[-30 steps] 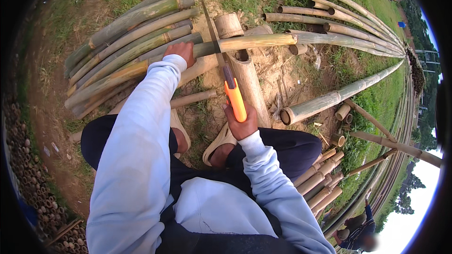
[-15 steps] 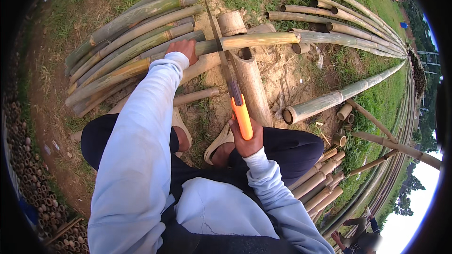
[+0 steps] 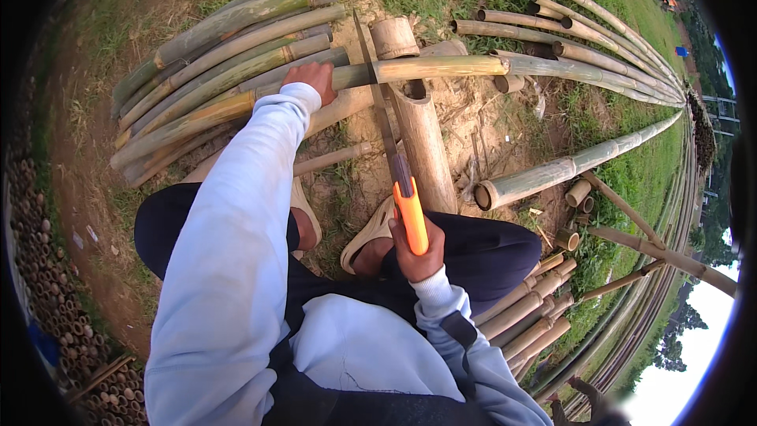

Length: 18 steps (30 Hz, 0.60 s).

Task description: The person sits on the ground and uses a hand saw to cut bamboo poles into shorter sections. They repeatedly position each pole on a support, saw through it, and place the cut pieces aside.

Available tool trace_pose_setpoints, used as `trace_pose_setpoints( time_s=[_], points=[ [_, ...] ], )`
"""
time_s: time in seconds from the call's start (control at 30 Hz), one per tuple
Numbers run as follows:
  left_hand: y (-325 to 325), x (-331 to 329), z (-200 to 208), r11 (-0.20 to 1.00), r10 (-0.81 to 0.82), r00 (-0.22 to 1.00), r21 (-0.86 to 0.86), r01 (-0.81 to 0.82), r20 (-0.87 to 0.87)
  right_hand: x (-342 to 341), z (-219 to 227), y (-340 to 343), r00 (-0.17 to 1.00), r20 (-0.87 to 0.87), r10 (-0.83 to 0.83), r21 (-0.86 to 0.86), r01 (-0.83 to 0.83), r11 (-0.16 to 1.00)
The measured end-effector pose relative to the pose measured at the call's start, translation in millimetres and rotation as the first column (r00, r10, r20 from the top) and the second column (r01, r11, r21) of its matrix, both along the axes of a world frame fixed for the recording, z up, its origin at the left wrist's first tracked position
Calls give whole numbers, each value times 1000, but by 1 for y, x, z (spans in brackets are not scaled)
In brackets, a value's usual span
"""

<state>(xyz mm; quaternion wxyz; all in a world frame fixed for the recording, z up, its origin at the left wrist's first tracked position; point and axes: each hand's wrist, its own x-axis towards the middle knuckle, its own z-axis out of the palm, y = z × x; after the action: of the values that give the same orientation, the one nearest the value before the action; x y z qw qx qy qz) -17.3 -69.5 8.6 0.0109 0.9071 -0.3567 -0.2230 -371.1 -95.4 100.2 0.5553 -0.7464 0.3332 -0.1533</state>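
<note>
A hand saw (image 3: 409, 217) with an orange handle and a long blade lies across a bamboo pole (image 3: 441, 68). The fingers of my right hand (image 3: 419, 259) are wrapped round its handle. My left hand (image 3: 312, 82) is closed over the same pole, just left of the blade. Where the blade meets the pole, the teeth and any cut are too small to make out. Under the pole, right of the blade, a thick bamboo piece (image 3: 426, 146) slopes toward me, its hollow end by the pole. A short bamboo stump (image 3: 393, 38) stands just beyond.
Several bamboo poles (image 3: 229, 47) lie stacked at the left, and more poles (image 3: 587, 24) fan out at the far right. One thick pole (image 3: 528, 181) lies on the ground at right. Cut lengths (image 3: 520, 312) are piled beside my right knee. My sandalled feet (image 3: 371, 241) are below the saw.
My right hand has drawn the saw back toward me, its blade still across the pole. My left hand keeps its place on the pole. A person at lower right is now mostly out of view.
</note>
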Motion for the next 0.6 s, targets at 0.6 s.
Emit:
trace_pose_setpoints(
  time_s=[0.6],
  points=[
    [4, -12, -4, 986, 8, 992, -167, 14, 130, 38, -28, -23, 999, -20, 32, -93, -33, 995]
  ],
)
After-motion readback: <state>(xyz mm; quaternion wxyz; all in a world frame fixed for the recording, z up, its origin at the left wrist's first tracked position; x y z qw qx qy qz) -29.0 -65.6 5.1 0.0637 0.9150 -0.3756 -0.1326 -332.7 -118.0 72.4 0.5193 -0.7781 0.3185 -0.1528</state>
